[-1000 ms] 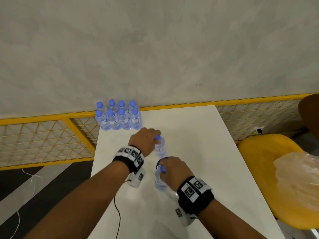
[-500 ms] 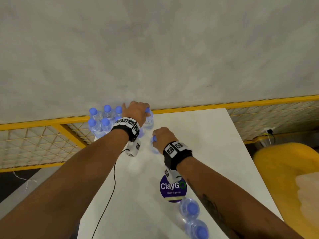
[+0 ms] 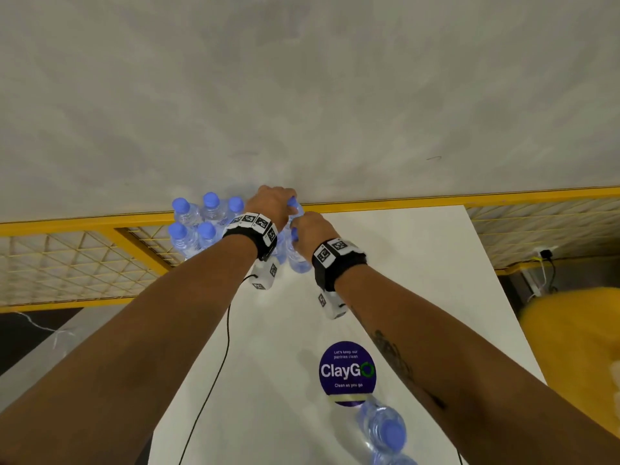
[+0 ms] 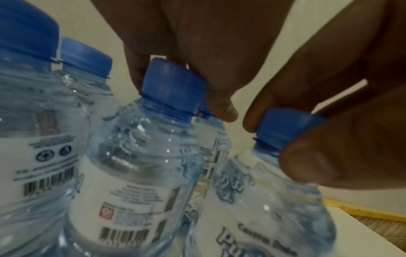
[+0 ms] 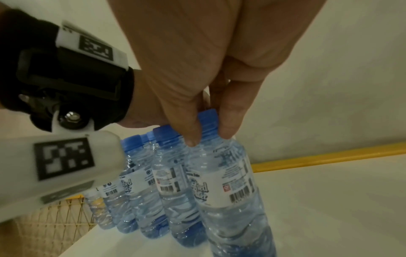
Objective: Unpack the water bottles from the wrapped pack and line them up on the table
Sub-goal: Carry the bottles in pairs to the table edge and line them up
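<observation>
Several clear water bottles with blue caps (image 3: pixel 188 226) stand grouped at the far left corner of the white table (image 3: pixel 419 263). My left hand (image 3: pixel 270 204) (image 4: pixel 279 144) pinches the cap of a tilted bottle (image 4: pixel 270 200) at the group's right end, by the far edge. Just nearer, my right hand (image 3: pixel 307 226) (image 5: pixel 209 134) pinches the cap of another bottle (image 3: pixel 298 260) (image 5: pixel 226 182), upright at the end of the near row. Its base is out of view. Two more bottles (image 3: pixel 382 427) are by the table's near edge.
A yellow mesh railing (image 3: pixel 436 199) runs behind the table, against a grey wall. A round purple ClayGo sticker (image 3: pixel 347 370) lies on the tabletop. A yellow chair (image 3: pixel 570 337) stands to the right. A black cable (image 3: pixel 214 380) hangs from my left wrist.
Both hands have carried their bottles from the middle of the table to the far-left group. The view has tilted down, bringing the sticker and near bottles into sight.
</observation>
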The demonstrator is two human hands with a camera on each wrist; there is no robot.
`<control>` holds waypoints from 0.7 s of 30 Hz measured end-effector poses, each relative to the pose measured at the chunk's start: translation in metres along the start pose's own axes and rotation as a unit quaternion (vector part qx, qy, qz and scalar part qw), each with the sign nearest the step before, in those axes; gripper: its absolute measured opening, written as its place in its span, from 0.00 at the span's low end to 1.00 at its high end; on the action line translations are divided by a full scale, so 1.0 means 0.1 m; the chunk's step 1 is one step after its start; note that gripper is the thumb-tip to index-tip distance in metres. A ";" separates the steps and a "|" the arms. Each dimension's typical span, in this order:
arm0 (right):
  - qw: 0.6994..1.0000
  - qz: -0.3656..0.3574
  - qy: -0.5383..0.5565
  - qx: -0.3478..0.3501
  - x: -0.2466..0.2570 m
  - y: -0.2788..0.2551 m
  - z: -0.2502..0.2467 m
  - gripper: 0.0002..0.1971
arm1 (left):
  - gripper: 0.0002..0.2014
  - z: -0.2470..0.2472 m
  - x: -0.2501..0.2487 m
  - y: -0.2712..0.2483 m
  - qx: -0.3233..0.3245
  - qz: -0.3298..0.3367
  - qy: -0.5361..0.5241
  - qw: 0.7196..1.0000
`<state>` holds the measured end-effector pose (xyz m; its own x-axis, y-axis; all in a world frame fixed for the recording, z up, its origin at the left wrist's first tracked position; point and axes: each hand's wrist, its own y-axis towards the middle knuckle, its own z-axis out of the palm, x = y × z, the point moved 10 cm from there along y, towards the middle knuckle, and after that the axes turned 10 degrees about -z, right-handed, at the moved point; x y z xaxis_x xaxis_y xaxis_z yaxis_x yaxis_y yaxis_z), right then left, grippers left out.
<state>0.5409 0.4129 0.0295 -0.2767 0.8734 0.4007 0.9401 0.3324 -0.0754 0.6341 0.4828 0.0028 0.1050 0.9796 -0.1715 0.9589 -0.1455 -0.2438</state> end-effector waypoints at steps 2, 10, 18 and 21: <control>1.000 -0.011 -0.007 0.010 0.01 0.08 0.01 0.10 | 0.03 0.00 -0.02 0.01 0.005 0.006 -0.005 1.000; 0.999 -0.029 -0.026 0.018 0.02 0.25 0.03 0.09 | 0.08 0.02 -0.03 -0.02 0.012 0.019 0.043 0.999; 1.000 -0.014 0.000 0.021 -0.06 0.28 0.07 0.08 | 0.07 0.04 -0.03 -0.02 0.016 0.018 0.047 0.999; 0.998 0.034 0.035 0.032 -0.15 0.14 0.05 0.23 | 0.27 0.00 0.01 -0.07 0.036 0.001 0.045 0.998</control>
<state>0.5575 0.4067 0.0175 -0.1956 0.8684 0.4556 0.9408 0.2973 -0.1628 0.6270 0.4846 0.0044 0.1341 0.9872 -0.0867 0.9376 -0.1547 -0.3114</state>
